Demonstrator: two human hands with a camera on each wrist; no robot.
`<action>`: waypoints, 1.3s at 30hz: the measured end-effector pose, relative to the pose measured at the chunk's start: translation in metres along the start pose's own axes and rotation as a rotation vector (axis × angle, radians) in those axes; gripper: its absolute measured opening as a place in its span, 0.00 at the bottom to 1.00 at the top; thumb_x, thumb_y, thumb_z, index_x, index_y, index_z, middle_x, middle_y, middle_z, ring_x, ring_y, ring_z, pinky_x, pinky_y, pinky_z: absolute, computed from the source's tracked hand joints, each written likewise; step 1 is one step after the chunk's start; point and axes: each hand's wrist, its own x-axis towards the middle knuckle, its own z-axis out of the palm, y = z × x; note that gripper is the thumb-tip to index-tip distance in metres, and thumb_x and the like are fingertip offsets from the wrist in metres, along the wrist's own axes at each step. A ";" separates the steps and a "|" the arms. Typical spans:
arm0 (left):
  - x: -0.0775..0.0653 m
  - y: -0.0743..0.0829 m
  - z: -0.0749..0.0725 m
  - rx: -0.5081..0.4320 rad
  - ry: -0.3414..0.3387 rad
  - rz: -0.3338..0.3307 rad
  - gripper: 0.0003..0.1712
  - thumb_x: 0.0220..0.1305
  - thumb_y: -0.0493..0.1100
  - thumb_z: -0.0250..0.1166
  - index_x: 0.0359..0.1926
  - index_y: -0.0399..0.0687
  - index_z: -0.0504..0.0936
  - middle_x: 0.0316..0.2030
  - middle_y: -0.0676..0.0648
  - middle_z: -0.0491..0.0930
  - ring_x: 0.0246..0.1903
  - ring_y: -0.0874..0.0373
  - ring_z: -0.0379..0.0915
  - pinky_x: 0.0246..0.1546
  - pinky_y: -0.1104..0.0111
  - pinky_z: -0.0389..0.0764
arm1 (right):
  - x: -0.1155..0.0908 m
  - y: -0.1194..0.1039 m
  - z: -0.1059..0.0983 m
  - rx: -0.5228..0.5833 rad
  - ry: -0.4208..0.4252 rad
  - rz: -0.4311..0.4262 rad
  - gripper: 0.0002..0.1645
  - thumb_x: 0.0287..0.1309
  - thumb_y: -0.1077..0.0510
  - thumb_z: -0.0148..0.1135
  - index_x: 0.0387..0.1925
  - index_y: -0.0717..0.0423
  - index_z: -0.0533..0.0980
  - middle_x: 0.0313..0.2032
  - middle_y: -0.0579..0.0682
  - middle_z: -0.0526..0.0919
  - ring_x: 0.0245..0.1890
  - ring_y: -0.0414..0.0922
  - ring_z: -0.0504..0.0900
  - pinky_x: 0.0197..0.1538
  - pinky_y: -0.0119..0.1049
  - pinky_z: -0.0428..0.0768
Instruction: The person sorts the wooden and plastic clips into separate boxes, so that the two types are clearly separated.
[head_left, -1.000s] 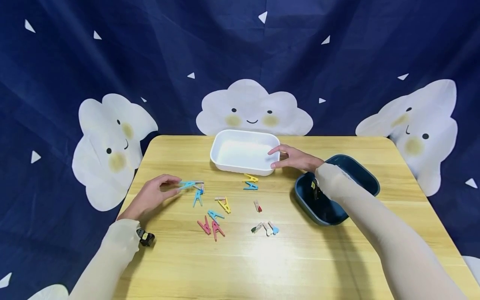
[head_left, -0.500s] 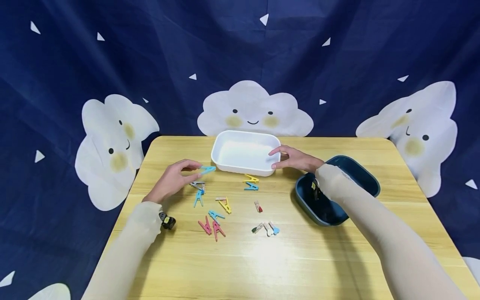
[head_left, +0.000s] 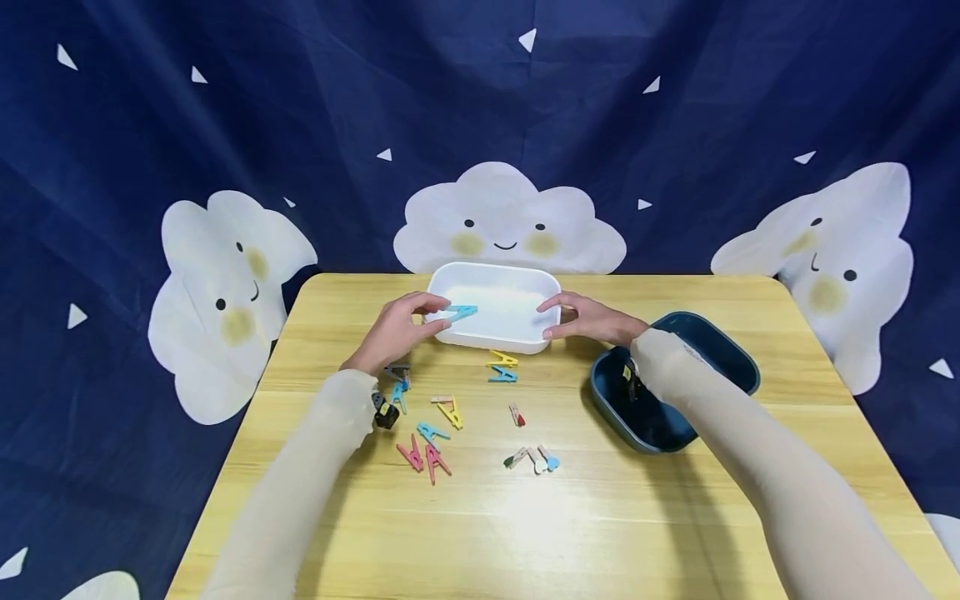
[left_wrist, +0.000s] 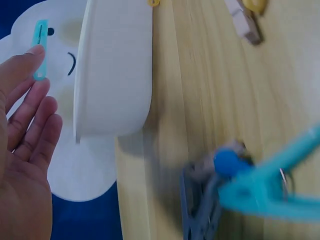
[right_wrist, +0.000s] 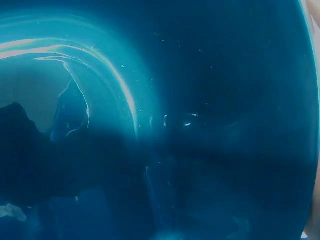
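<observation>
My left hand (head_left: 397, 331) pinches a light blue plastic clothespin (head_left: 463, 312) between thumb and fingers. The clothespin is over the left part of a white plastic bin (head_left: 491, 342); the left wrist view also shows this pinched clothespin (left_wrist: 40, 31) beside the bin's wall. At the bin's right end, my right hand (head_left: 592, 318) grips the rim, its index finger and thumb spread over the edge. Under the left wrist lie a grey clothespin (head_left: 397, 367) and a blue clothespin (head_left: 399, 397), partly hidden by the arm in the head view.
Loose on the wooden table (head_left: 600, 533) are yellow clothespins (head_left: 452, 412), pink clothespins (head_left: 411, 454) and small wooden pegs (head_left: 537, 460). A dark blue bin (head_left: 645, 446) stands below my right forearm and fills the right wrist view.
My left hand has lifted the light blue clothespin from the group at the left and carried it right and away from me, over the white bin. The right hand has stayed at the rim.
</observation>
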 end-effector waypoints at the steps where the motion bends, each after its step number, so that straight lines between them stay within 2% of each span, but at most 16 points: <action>1: 0.004 0.002 0.003 0.006 0.000 0.006 0.22 0.74 0.55 0.74 0.64 0.58 0.86 0.62 0.52 0.85 0.64 0.49 0.77 0.68 0.47 0.78 | 0.000 -0.001 0.000 -0.002 0.001 0.000 0.38 0.67 0.46 0.75 0.73 0.50 0.73 0.85 0.60 0.54 0.85 0.68 0.51 0.83 0.72 0.47; 11: 0.038 0.014 0.030 0.076 -0.035 0.044 0.22 0.74 0.50 0.74 0.65 0.52 0.87 0.62 0.48 0.86 0.62 0.48 0.79 0.68 0.52 0.79 | 0.000 0.001 -0.001 -0.001 -0.003 0.015 0.39 0.67 0.45 0.75 0.74 0.50 0.73 0.85 0.59 0.52 0.85 0.67 0.50 0.83 0.72 0.46; 18: 0.056 0.018 0.040 0.166 -0.101 0.006 0.21 0.75 0.48 0.73 0.64 0.49 0.87 0.61 0.47 0.86 0.63 0.49 0.79 0.70 0.54 0.79 | 0.001 0.002 -0.002 0.006 0.003 0.007 0.38 0.66 0.47 0.76 0.73 0.49 0.74 0.84 0.58 0.55 0.85 0.66 0.51 0.84 0.70 0.48; 22: 0.063 0.019 0.044 0.208 -0.141 -0.030 0.21 0.75 0.47 0.73 0.65 0.49 0.86 0.62 0.47 0.85 0.65 0.50 0.78 0.71 0.55 0.78 | 0.002 0.002 -0.001 0.014 0.003 0.004 0.38 0.66 0.47 0.76 0.73 0.50 0.74 0.84 0.58 0.56 0.85 0.66 0.52 0.84 0.69 0.48; 30: 0.072 0.021 0.052 0.275 -0.212 -0.080 0.20 0.76 0.47 0.72 0.64 0.50 0.87 0.60 0.47 0.86 0.61 0.51 0.79 0.69 0.56 0.78 | 0.001 0.000 0.000 0.004 0.008 0.009 0.38 0.67 0.47 0.75 0.74 0.49 0.74 0.84 0.58 0.56 0.84 0.65 0.53 0.84 0.69 0.48; 39: 0.078 0.025 0.059 0.335 -0.282 -0.082 0.20 0.76 0.46 0.71 0.65 0.48 0.86 0.59 0.47 0.87 0.60 0.52 0.81 0.67 0.59 0.80 | 0.001 0.000 0.000 0.005 0.010 0.011 0.38 0.67 0.46 0.76 0.73 0.49 0.74 0.83 0.58 0.57 0.84 0.65 0.54 0.84 0.69 0.49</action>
